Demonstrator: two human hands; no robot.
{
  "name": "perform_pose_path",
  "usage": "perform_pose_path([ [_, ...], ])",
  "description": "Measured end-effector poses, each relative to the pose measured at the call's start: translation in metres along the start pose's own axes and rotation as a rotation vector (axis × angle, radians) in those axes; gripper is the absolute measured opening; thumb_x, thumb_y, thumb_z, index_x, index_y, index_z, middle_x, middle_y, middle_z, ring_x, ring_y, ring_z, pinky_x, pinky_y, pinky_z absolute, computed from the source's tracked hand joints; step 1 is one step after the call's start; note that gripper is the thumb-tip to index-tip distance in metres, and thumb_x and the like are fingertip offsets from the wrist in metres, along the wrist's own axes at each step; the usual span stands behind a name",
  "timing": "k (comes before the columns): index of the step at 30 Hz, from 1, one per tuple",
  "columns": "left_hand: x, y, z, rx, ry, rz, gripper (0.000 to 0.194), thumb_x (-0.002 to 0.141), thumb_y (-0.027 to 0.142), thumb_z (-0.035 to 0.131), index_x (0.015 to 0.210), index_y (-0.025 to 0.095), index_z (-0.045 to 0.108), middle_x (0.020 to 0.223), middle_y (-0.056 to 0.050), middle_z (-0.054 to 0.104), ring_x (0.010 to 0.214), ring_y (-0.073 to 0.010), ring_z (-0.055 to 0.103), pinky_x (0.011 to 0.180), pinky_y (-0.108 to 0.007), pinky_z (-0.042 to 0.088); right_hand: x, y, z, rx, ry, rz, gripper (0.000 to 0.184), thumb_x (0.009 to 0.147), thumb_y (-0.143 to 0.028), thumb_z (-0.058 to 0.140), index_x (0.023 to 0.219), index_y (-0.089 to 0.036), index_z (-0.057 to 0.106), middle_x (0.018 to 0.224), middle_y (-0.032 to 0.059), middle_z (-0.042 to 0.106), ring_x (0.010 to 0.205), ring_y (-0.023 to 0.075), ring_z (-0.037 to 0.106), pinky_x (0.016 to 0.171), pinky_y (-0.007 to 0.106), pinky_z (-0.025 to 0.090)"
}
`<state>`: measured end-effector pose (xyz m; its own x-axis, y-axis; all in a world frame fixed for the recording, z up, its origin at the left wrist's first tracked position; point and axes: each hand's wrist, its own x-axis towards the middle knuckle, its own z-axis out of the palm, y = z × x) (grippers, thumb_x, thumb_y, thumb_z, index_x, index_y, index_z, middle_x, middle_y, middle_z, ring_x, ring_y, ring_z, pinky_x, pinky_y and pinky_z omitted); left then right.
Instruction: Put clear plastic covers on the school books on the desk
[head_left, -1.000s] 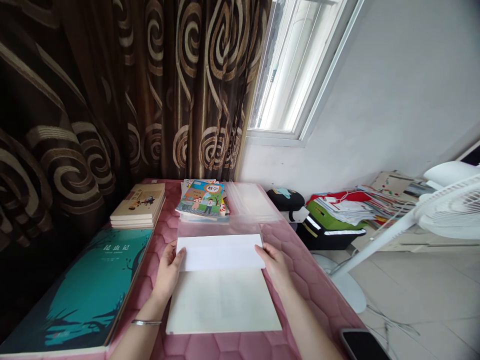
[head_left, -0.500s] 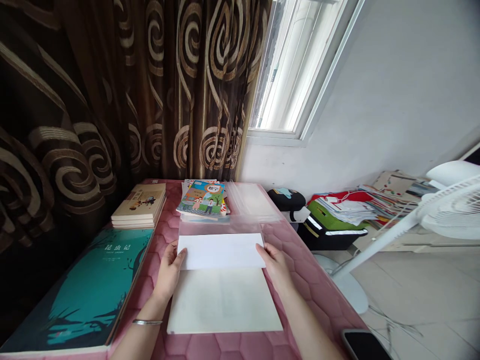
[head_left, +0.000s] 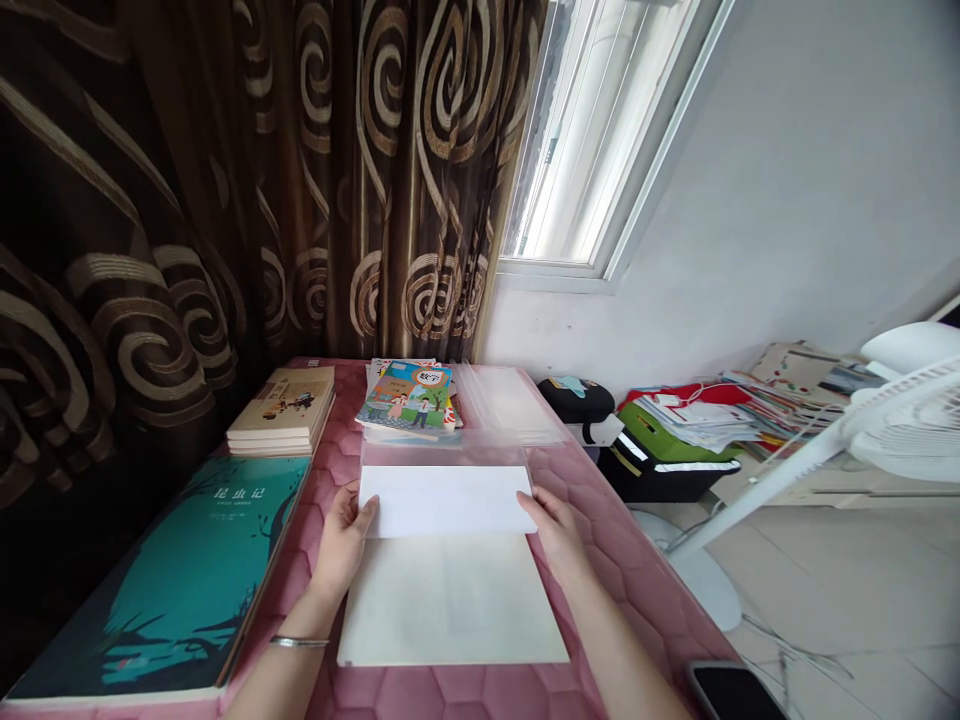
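Grips white paper strip at its left edge with left hand, at its right edge with right hand, both thumbs on top. Holds it across far end of off-white sheet, between teal book and right edge of pink quilted surface. Shows clear plastic just beyond, colourful books near far edge.

Matt white paper, quilted pink cloth, clear glossy plastic sheets

Cut off: phone at 5 o'clock, fan at 3. Partly hidden by white sheet: left hand, right hand.
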<state>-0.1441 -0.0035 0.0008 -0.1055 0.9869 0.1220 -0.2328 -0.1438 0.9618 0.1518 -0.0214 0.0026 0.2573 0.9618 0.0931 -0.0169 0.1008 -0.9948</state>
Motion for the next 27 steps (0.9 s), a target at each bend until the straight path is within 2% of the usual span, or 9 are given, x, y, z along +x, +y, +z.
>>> perform_pose_path([
  [6, -0.003, 0.006, 0.0, 0.034, 0.011, 0.008, 0.04, 0.069, 0.039, 0.073, 0.101, 0.02, 0.06, 0.096, -0.006, 0.073, 0.09, -0.0232, 0.067, 0.082, -0.035, 0.051, 0.002, 0.005, 0.001, -0.099, 0.048, -0.074, 0.049, 0.072, -0.06, 0.069, 0.056, -0.022, 0.043, 0.054, -0.0059, 0.042, 0.054, 0.0112, 0.036, 0.052, 0.025, 0.029],
  [8, -0.003, 0.006, 0.002, 0.025, 0.006, 0.019, 0.041, 0.069, 0.041, 0.074, 0.1, 0.019, 0.06, 0.095, -0.006, 0.073, 0.089, -0.0232, 0.067, 0.082, -0.035, 0.051, 0.001, 0.004, 0.001, -0.102, 0.051, -0.079, 0.048, 0.073, -0.06, 0.069, 0.056, -0.021, 0.046, 0.054, -0.0056, 0.044, 0.055, 0.0116, 0.038, 0.053, 0.025, 0.03],
  [10, -0.001, 0.005, 0.002, 0.02, 0.008, 0.026, 0.041, 0.069, 0.044, 0.074, 0.099, 0.019, 0.06, 0.095, -0.006, 0.073, 0.089, -0.0231, 0.067, 0.082, -0.034, 0.051, 0.0, 0.001, 0.0, -0.072, 0.02, -0.054, 0.042, 0.073, -0.058, 0.069, 0.06, -0.021, 0.055, 0.058, -0.0037, 0.052, 0.058, 0.014, 0.045, 0.056, 0.026, 0.036],
  [12, 0.0, 0.004, 0.003, 0.019, 0.012, 0.026, 0.041, 0.069, 0.045, 0.075, 0.098, 0.02, 0.059, 0.096, -0.007, 0.073, 0.09, -0.023, 0.067, 0.081, -0.034, 0.051, -0.001, -0.004, 0.0, -0.022, -0.034, -0.009, 0.034, 0.072, -0.055, 0.071, 0.072, -0.021, 0.065, 0.067, -0.0004, 0.062, 0.066, 0.0183, 0.054, 0.062, 0.028, 0.042],
  [15, -0.001, 0.003, 0.002, 0.019, 0.01, 0.023, 0.041, 0.07, 0.045, 0.074, 0.099, 0.02, 0.059, 0.097, -0.007, 0.072, 0.091, -0.023, 0.067, 0.083, -0.034, 0.05, -0.002, -0.008, 0.0, 0.021, -0.087, 0.034, 0.035, 0.069, -0.052, 0.074, 0.085, -0.021, 0.071, 0.08, 0.0038, 0.07, 0.077, 0.0232, 0.06, 0.07, 0.031, 0.046],
  [21, -0.004, 0.007, 0.0, 0.05, 0.011, 0.005, 0.04, 0.07, 0.04, 0.073, 0.102, 0.02, 0.058, 0.098, -0.005, 0.072, 0.092, -0.0229, 0.066, 0.084, -0.034, 0.049, -0.001, -0.003, 0.001, -0.008, -0.061, 0.021, 0.038, 0.068, -0.055, 0.075, 0.081, -0.019, 0.071, 0.075, 0.0034, 0.07, 0.073, 0.0226, 0.06, 0.065, 0.031, 0.046],
  [27, -0.001, 0.002, 0.0, 0.028, -0.001, 0.006, 0.043, 0.07, 0.045, 0.073, 0.101, 0.02, 0.057, 0.096, -0.005, 0.072, 0.089, -0.0213, 0.066, 0.083, -0.032, 0.05, -0.002, -0.003, 0.003, -0.062, -0.011, -0.016, 0.042, 0.067, -0.06, 0.074, 0.07, -0.019, 0.067, 0.061, 0.0006, 0.063, 0.065, 0.0203, 0.056, 0.059, 0.029, 0.043],
])
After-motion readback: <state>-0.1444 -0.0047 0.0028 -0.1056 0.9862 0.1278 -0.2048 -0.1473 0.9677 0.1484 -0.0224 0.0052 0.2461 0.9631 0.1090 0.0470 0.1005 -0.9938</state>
